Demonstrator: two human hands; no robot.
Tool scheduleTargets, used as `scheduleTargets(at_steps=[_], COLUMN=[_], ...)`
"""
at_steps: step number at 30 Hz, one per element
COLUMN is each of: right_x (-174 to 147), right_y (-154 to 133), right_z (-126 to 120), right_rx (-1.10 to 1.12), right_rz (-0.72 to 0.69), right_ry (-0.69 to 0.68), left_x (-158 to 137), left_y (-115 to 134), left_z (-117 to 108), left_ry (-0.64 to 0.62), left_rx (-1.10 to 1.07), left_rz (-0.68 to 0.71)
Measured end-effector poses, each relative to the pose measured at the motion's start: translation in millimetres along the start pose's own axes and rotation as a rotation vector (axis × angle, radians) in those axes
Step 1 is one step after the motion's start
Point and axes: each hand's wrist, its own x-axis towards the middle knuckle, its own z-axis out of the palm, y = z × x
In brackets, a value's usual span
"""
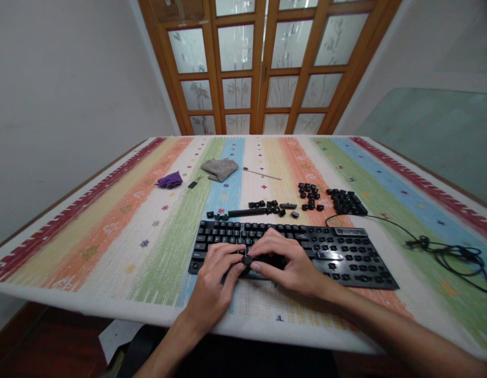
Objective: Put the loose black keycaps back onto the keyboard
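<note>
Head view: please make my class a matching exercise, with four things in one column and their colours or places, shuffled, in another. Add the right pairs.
Things:
1. Smaller cloth
2. Larger cloth
3. Cable
4. Keyboard

Colours or places:
A. Grey
B. Partly covered by the left hand and right hand
C. Purple
D. Lying in loops at the picture's right

Pairs: 1-C, 2-A, 3-D, 4-B

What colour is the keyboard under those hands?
The keyboard is black; the head view, the only one, shows it best.
</note>
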Motion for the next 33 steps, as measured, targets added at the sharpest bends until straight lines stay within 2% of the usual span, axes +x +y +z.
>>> scheduleTargets(at_steps=[7,12,21,33], right_x=[0.1,-0.9,-3.6,-5.1], right_y=[-1.1,3.3,5.4,8.9], right_z=[-1.1,-0.6,7.3,14.6], right_rx=[-0.001,-0.089,-0.233,-0.464], right_rz=[0.032,0.023,-0.084,-0.21], right_ry=[-0.024,-0.036,-0.071,-0.15], left_x=[-0.4,-1.8,-8.0,-9.9], left_y=[0.7,-1.2,-6.1,-8.6], left_z=[0.8,2.2,5.7,1.4], left_ry=[0.019,0.042,0.012,-0.012], left_rx=[0.049,0.14,0.25,0.297], left_rz=[0.027,0.06,0.105,0.057])
